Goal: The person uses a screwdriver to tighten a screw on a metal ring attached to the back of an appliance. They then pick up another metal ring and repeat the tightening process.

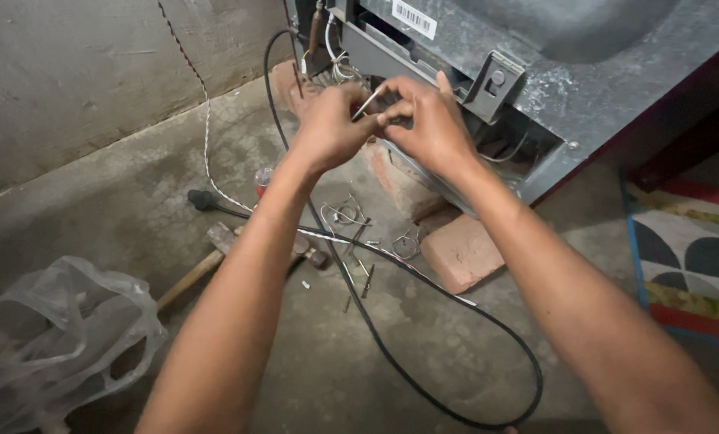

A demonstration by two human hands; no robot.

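Both hands — left hand [327, 128], right hand [428, 128] — pinched on 1 thin metal tube [367, 103], slanting up-right.

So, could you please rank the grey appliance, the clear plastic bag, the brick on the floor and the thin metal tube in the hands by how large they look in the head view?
1. Grey appliance, though cut off by the frame.
2. Clear plastic bag; it lies nearer the camera, which flatters it.
3. Brick.
4. Thin metal tube, pinched between the left hand and right hand.
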